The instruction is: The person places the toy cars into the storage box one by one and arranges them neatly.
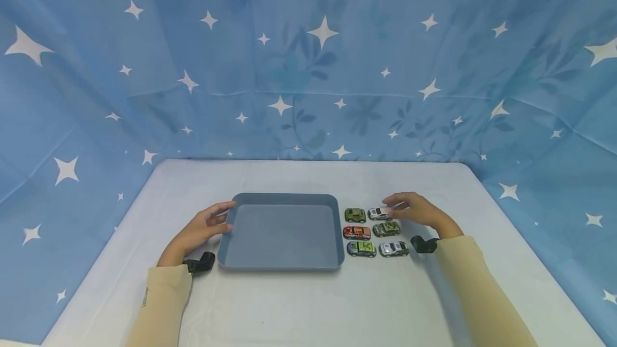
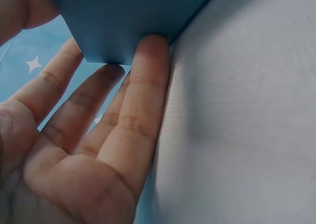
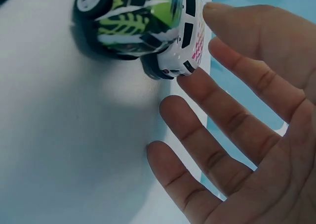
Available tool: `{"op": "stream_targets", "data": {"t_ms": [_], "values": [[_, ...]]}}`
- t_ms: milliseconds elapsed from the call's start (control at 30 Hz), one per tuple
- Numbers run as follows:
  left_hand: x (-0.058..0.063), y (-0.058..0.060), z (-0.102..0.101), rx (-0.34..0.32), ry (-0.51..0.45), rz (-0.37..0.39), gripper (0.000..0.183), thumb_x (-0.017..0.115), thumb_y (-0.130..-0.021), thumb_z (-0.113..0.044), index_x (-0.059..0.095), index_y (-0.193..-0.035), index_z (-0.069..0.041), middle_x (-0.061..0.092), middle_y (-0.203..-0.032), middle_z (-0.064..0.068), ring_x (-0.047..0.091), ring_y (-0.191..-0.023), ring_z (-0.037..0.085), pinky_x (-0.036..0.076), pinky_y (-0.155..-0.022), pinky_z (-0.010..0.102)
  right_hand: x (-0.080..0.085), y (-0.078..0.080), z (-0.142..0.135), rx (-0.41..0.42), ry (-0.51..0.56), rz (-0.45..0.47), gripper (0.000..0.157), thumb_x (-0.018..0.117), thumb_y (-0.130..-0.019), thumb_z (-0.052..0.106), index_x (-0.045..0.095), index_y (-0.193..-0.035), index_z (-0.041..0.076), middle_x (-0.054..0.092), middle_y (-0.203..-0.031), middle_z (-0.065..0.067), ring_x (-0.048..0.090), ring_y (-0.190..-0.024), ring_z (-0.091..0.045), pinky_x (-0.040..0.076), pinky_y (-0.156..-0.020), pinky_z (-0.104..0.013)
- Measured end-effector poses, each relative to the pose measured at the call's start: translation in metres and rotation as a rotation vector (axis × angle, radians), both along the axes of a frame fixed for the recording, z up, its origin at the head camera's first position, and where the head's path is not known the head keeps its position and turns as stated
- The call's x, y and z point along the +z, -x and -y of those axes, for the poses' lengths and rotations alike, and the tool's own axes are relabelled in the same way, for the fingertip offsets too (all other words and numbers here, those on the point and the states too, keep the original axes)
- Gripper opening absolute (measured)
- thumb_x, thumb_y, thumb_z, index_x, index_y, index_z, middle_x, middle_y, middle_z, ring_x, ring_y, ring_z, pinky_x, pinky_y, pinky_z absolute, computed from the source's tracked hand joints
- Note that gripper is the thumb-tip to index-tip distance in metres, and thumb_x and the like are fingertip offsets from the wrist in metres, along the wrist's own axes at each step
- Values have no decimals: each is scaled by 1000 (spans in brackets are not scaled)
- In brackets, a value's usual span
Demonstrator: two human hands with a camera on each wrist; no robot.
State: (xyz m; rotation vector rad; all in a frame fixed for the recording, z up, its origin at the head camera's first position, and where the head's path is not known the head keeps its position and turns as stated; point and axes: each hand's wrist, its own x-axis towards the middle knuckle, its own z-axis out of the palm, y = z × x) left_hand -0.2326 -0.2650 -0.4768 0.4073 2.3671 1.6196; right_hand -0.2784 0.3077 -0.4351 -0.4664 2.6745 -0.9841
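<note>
White car toward the worktop's far edge: grasping seems the step, calling for the right hand's unclosed fingers to pinch; the loose left hand touches the tray.

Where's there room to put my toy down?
There's bare room inside the blue-gray tray, on the white table in front of it between the sleeves, and in the strip behind it before the starry curtain. It's crowded right of the tray: six toy cars sit close, with the right hand at a white one. The left hand touches the tray's left edge.
</note>
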Motion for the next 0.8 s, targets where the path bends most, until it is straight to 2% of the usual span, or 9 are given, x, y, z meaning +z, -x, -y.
{"op": "stream_targets", "data": {"t_ms": [133, 300, 633, 800], "values": [[0, 0, 1, -11, 1, -6, 70, 68, -106, -16, 36, -166, 2, 31, -170, 32, 29, -154, 61, 33, -121, 73, 0, 4, 2, 26, -1, 13, 39, 76, -99, 8, 69, -132, -11, 73, -125, -28, 70, -113, -45, 54, -100, -66], [1, -1, 1, -15, -8, -1, 71, 69, -106, -16, 35, -166, 3, 31, -170, 34, 29, -153, 61, 35, -120, 72, -2, 11, 5, 50, -6, 25, 38, 78, -95, 5, 70, -129, -11, 71, -128, -30, 68, -116, -50, 55, -100, -66], [1, -2, 0, -11, -23, 18, 74, 70, -106, -18, 34, -167, 1, 29, -171, 32, 27, -155, 60, 32, -123, 70, -7, 17, 8, 29, -50, 39, 36, 84, -91, 5, 76, -123, -7, 74, -122, -25, 72, -106, -40, 58, -94, -63], [1, -1, 1, -13, -24, 21, 74, 70, -106, -18, 34, -167, 1, 28, -171, 33, 26, -155, 60, 32, -123, 70, -6, 17, 11, 31, -56, 28, 35, 85, -90, 7, 77, -121, -7, 75, -118, -23, 72, -103, -39, 57, -93, -64]]}}
